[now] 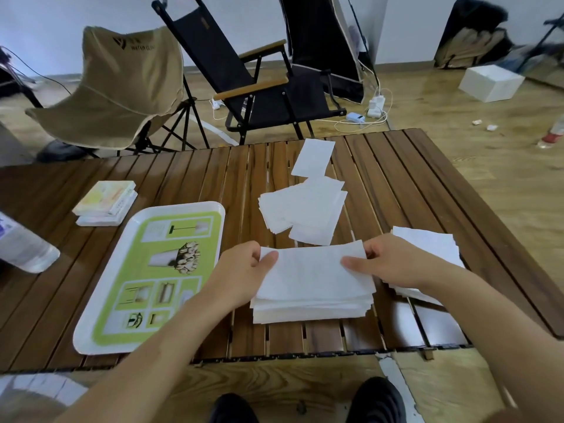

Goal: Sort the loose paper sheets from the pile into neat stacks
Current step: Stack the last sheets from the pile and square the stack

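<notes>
A neat stack of white paper sheets (311,303) lies on the slatted wooden table (189,175) near its front edge. My left hand (241,270) pinches the left edge of the top sheet (311,270), thumb on top. My right hand (393,261) pinches its right edge the same way. Behind them a loose pile of white sheets (302,209) is fanned out at mid-table, with a single sheet (314,158) lying farther back. A second stack (427,245) sits to the right, partly hidden under my right wrist.
A white and green tray (213,209) lies left of the stack. Small booklets (105,203) sit at the back left, and a plastic bottle (24,245) lies at the left edge. Folding chairs (122,87) stand beyond the table. My shoes (378,401) show below the front edge.
</notes>
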Demonstrator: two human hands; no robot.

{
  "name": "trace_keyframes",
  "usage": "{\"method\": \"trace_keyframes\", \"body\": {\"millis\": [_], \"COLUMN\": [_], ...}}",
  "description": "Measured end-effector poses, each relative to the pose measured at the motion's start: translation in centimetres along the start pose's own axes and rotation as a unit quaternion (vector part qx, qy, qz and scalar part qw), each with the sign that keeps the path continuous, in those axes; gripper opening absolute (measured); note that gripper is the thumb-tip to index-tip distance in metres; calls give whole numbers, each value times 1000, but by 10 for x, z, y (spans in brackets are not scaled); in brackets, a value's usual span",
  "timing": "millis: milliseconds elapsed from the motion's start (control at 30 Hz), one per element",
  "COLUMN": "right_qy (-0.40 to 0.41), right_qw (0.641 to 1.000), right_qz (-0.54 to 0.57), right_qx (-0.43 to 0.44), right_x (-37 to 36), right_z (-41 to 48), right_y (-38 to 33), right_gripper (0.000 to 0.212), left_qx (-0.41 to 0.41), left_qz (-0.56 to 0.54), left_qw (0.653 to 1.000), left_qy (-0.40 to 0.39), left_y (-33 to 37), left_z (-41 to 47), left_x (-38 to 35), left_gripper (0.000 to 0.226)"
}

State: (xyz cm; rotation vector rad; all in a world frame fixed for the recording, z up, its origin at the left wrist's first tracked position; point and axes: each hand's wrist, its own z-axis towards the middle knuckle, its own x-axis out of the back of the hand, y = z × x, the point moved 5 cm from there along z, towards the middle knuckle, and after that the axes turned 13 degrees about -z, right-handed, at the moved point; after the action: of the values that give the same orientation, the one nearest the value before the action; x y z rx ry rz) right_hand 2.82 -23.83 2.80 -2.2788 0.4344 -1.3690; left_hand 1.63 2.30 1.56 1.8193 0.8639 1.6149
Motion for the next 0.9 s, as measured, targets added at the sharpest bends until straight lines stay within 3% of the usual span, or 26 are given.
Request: {"method": "trace_keyframes", "body": {"millis": [133, 300, 367, 467, 533, 633, 733, 900], "right_qy": [2, -2, 25, 112, 126, 113, 106, 116], "right_qw": [997, 988, 979, 969, 970, 974, 975, 976], "right_qz": [-72, -153, -197, -208, -195, -186, -181, -172], "right_qx": [-6, -30, -52, -67, -67, -68, -69, -68], "right_x": [-3, -1, 5, 21, 26, 24, 25, 34], "right_z": [2, 1, 1, -4, -6, -7, -7, -2], "right_y": [0, 7, 9, 3, -2, -1, 5, 13], "right_gripper": [35, 41, 37, 31, 32, 35, 36, 40], "left_qx": [-11, 51, 59, -5, -36, 0, 47, 111], "left_qz": [26, 110, 134, 115, 79, 100, 149, -7], "left_qw": [1000, 992, 989, 988, 991, 994, 987, 993], "left_qy": [-2, -28, 12, 101, 101, 39, 42, 38], "left_y": [-8, -17, -11, 15, 30, 39, 39, 38], "left_z": [3, 5, 8, 26, 49, 95, 126, 143], "left_x": [-5, -1, 11, 23, 13, -25, -52, -68], "left_gripper": [46, 45, 38, 21, 18, 51, 70, 30]}}
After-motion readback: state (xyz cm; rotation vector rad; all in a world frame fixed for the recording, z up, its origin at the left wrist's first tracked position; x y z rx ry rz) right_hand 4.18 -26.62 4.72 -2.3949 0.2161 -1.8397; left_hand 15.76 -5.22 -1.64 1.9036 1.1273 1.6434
